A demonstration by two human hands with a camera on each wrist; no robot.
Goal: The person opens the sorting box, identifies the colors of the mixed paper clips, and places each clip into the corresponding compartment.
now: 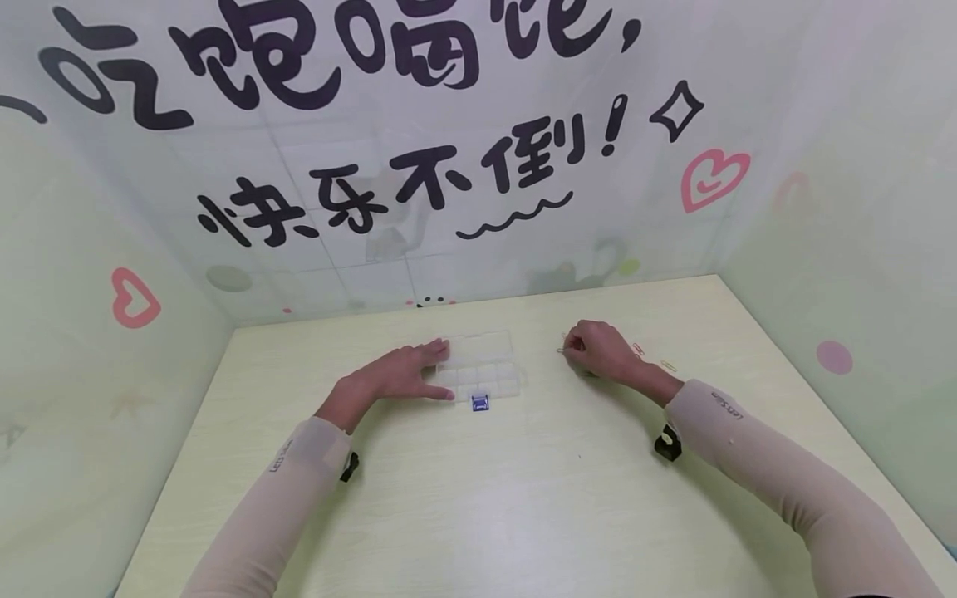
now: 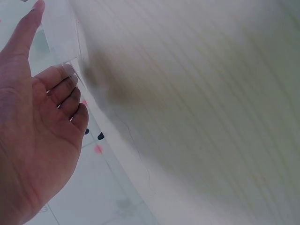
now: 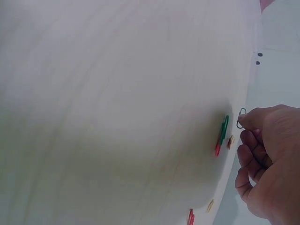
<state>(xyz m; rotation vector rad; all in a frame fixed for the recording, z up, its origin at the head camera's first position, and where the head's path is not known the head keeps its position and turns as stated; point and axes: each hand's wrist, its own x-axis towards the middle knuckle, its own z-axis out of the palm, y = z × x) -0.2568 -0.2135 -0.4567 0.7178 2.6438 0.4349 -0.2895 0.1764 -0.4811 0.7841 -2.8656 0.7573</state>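
Observation:
My right hand (image 1: 596,349) pinches a green paper clip (image 3: 242,112) between thumb and forefinger, the other fingers curled in. On the table just beside it lie another green paper clip (image 3: 224,125), a red one (image 3: 218,148) and yellowish ones (image 3: 231,140). Left of that hand sits a clear plastic compartment box (image 1: 508,380), its transparent lid (image 1: 482,345) folded back towards the wall. My left hand (image 1: 399,374) rests at the box's left side with thumb and fingers spread; in the left wrist view its fingertips touch a clear plastic edge. Small contents of the compartments cannot be made out.
Nearer the right forearm lie a red paper clip (image 1: 638,349) and a yellow one (image 1: 669,365). A blue label or catch (image 1: 480,403) marks the box's front edge. Printed walls (image 1: 449,274) enclose the pale wooden table (image 1: 478,498) at the back and both sides.

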